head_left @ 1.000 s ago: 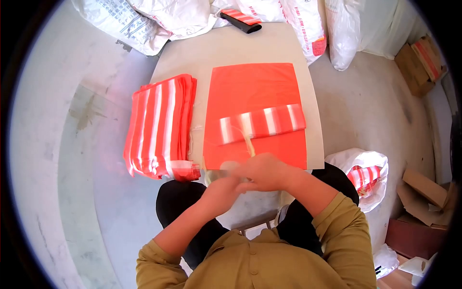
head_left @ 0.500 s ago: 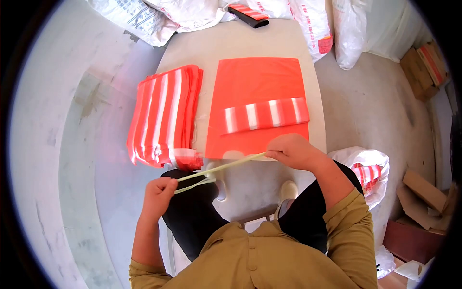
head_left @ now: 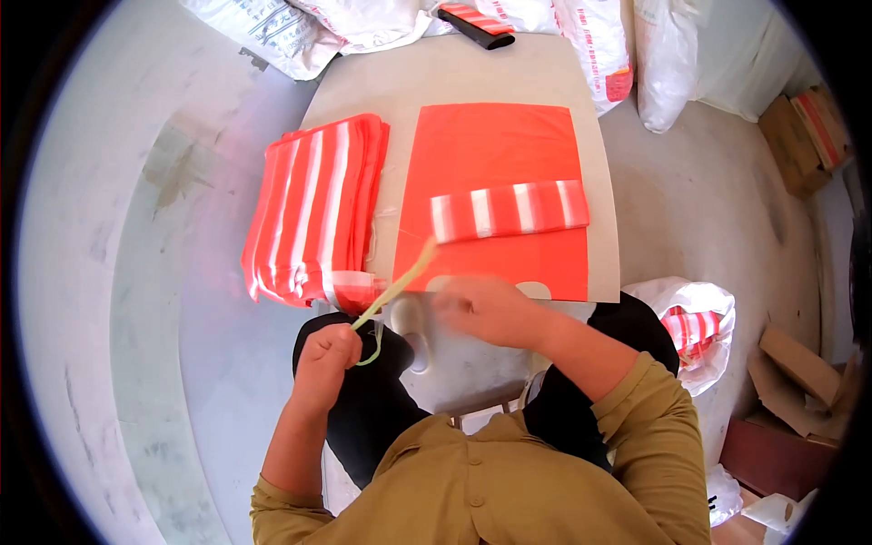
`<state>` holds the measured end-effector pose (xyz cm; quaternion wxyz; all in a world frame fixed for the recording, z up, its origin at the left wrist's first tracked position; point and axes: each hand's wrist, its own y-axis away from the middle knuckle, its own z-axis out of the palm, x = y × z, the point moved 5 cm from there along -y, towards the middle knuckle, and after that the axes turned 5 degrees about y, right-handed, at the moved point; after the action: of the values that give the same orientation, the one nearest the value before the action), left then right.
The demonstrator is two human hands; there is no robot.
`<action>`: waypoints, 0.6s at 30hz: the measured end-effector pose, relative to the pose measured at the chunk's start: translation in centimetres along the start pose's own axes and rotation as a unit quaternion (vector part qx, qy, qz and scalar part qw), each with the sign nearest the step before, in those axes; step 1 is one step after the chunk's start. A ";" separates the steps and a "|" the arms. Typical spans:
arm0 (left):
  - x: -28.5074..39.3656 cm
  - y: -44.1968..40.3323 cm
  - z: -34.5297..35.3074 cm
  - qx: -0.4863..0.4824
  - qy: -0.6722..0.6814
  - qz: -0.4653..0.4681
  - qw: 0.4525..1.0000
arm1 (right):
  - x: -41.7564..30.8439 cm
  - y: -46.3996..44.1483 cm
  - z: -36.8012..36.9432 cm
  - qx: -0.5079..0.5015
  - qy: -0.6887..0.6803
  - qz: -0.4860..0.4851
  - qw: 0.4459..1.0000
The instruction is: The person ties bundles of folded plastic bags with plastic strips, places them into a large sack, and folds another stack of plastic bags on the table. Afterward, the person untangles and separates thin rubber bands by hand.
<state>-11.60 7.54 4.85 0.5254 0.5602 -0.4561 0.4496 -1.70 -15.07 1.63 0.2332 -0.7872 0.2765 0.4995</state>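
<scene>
My left hand (head_left: 329, 357) is closed around one end of a thin pale yellow-green strip (head_left: 396, 289), above my left thigh. The strip slants up and to the right, its far end loose over the table edge, and a small loop hangs by my fingers. Right of it, my right hand (head_left: 481, 311) is blurred by motion, so its fingers are unclear. Beyond that hand lies a flat orange-red plastic sheet (head_left: 498, 145) with rounded cut-outs at its near edge. A folded red-and-white striped cloth (head_left: 504, 212) rests across the sheet.
A stack of striped red-and-white cloths (head_left: 309, 213) sits on the table (head_left: 427, 68) at left, overhanging the near edge. White sacks (head_left: 595, 54) and a dark roll (head_left: 476, 27) are at the back. An open white bag (head_left: 718, 341) and cardboard pieces (head_left: 795, 381) stand on the right.
The strip was stretched between both hands; its right end is now loose. My right hand has moved left and down, while my left hand shifted slightly right.
</scene>
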 end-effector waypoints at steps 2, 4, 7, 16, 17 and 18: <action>0.0 0.0 0.8 -0.021 -0.008 0.007 1.000 | 1.1 -1.0 -0.3 0.130 -0.098 0.074 0.984; -0.3 0.1 1.0 -0.033 -0.012 0.015 0.999 | 1.8 -1.3 -0.8 0.183 -0.136 0.109 0.967; -0.9 0.5 1.0 -0.062 0.002 0.006 0.998 | 2.5 -1.7 -1.0 0.132 -0.102 0.084 0.982; -2.5 1.3 2.2 -0.106 0.072 -0.034 0.991 | 1.6 -1.6 -1.1 0.024 -0.075 0.036 0.996; -2.6 1.5 2.2 -0.111 0.061 -0.035 0.991 | 2.2 -1.6 -0.8 0.021 -0.043 0.007 0.999; -2.6 1.6 2.2 -0.115 0.050 -0.035 0.991 | 2.3 -1.7 -0.7 0.017 -0.010 -0.022 1.000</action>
<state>-13.56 5.39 2.45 0.6244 0.4882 -0.4578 0.4027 0.66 -14.73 -0.09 0.2604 -0.7838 0.2654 0.4974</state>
